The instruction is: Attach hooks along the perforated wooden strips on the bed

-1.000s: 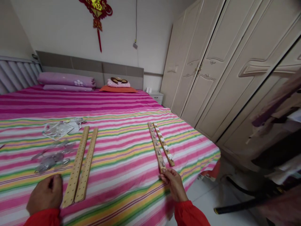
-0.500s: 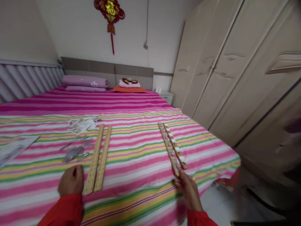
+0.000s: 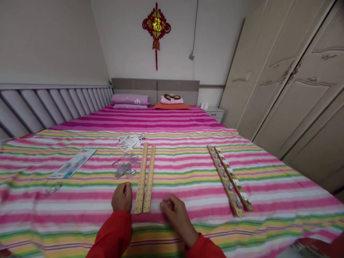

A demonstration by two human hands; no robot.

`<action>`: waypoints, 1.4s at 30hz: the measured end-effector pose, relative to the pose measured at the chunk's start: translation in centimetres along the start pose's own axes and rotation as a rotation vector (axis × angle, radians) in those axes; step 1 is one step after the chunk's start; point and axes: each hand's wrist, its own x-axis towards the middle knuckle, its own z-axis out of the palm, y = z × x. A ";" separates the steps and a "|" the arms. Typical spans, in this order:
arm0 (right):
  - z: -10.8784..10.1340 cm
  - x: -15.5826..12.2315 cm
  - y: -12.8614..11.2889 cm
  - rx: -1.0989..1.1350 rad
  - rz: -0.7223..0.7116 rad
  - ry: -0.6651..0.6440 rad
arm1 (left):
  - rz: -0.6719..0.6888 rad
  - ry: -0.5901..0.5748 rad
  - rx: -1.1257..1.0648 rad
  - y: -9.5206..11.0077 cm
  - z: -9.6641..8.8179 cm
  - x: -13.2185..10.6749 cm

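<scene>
My left hand [image 3: 122, 197] rests on the striped sheet in a loose fist, just left of two bare wooden strips with rows of small holes. The nearer of these is the left strip [image 3: 141, 179]; the right strip [image 3: 149, 181] lies beside it. My right hand [image 3: 177, 216] is curled above the sheet to their right, and no object shows in its fingers. Farther right lie two more wooden strips, one with metal-looking pieces [image 3: 228, 186] and one with white pieces [image 3: 237, 183] along it. Clear and grey small parts [image 3: 125, 169] are heaped beyond my left hand.
White and clear packets [image 3: 130, 142] lie beyond the heap. A flat blister pack [image 3: 73, 164] and a thin wire-like bundle [image 3: 53, 188] are at left. Folded bedding [image 3: 130, 100] sits by the headboard [image 3: 177, 86]; a wardrobe [image 3: 285, 82] stands at right.
My right hand has let go of the strip with metal-looking pieces and moved left, close to the bare strips. The view has turned right-to-left, shifting everything rightward. My left hand stays a fist.
</scene>
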 end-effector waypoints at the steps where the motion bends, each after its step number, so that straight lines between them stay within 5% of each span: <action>1: 1.3 0.9 -0.5 -0.112 -0.047 0.006 | 0.005 0.001 0.000 0.0 0.0 0.0; 8: 6.7 5.0 -2.4 -0.542 -0.081 0.002 | 0.041 0.019 -0.010 0.1 0.0 0.0; 21: 7.6 6.1 -2.2 -0.786 -0.061 -0.023 | 0.076 0.039 -0.005 -0.1 0.2 -0.1; 35: 1.4 2.7 0.7 -0.766 -0.118 0.090 | 0.043 0.038 -0.033 0.4 -0.1 -0.2; 42: -0.2 3.7 1.5 -0.196 -0.131 0.149 | -0.137 -0.002 -0.187 0.5 -0.6 0.6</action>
